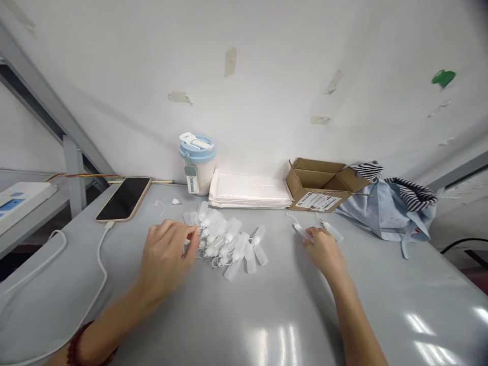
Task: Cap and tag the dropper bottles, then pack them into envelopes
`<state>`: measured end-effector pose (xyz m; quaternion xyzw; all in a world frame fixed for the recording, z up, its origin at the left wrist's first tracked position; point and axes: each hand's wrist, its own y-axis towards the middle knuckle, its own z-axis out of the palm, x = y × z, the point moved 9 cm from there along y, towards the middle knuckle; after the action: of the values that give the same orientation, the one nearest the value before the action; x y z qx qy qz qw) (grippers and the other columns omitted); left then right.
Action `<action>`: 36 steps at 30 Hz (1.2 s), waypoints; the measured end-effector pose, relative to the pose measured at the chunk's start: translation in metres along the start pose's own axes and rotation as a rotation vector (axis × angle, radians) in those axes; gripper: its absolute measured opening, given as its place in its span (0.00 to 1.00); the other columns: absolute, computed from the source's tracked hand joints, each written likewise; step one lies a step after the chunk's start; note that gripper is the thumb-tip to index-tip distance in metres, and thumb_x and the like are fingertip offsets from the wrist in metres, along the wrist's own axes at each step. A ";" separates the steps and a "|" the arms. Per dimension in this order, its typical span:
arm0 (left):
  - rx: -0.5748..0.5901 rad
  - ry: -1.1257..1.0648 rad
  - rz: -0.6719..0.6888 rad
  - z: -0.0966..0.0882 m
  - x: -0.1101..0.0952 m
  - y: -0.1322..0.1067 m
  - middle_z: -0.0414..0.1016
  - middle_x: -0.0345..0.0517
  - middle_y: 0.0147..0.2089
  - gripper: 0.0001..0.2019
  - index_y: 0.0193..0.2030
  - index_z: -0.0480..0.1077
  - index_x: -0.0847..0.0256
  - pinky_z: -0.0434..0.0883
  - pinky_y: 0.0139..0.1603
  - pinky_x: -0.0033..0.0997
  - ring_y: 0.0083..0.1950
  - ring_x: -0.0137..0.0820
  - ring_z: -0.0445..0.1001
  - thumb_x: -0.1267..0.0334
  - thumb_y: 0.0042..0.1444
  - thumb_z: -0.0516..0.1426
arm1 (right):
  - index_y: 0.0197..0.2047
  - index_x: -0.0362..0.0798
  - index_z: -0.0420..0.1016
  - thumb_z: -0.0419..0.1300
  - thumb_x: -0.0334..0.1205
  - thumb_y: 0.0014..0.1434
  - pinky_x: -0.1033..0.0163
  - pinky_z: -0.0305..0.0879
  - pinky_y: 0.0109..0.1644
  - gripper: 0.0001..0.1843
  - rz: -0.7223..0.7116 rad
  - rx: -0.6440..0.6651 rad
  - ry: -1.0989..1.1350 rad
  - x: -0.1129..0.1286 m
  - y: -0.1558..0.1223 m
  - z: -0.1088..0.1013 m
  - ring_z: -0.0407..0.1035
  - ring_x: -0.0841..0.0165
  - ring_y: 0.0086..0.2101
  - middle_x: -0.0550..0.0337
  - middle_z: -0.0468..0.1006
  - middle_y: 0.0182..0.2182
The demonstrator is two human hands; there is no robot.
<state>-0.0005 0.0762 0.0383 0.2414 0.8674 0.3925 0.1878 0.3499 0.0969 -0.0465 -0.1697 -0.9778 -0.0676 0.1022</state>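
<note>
A heap of small translucent squeeze bottles (224,234) with thin white strips lies on the grey table. My left hand (165,254) is at the heap's left edge, thumb and fingertips pinched together. What lies between those fingertips, if anything, is too small to make out. To the right, apart from the heap, my right hand (324,251) has its fingers closed on one squeeze bottle (301,230), which lies at a slant. Another loose bottle (333,231) rests just beyond that hand, partly behind it.
Along the wall stand a blue-lidded cup (202,170), a stack of flat white packs (249,190) and an open cardboard box (320,190). Blue cloth (389,211) with striped trim lies at the right. A phone (124,199) with a white cable (99,254) lies at the left.
</note>
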 end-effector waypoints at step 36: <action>0.427 -0.675 -0.058 0.017 -0.037 -0.005 0.69 0.37 0.25 0.09 0.33 0.69 0.61 0.65 0.34 0.27 0.28 0.26 0.66 0.70 0.62 0.49 | 0.41 0.49 0.75 0.52 0.45 0.65 0.64 0.61 0.38 0.13 -0.432 0.416 1.042 0.136 -0.079 -0.018 0.67 0.67 0.33 0.60 0.74 0.31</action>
<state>0.0374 0.0629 0.0290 0.3659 0.8255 0.0966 0.4187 0.2004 0.0637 -0.0061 0.1118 -0.8040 0.0317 0.5832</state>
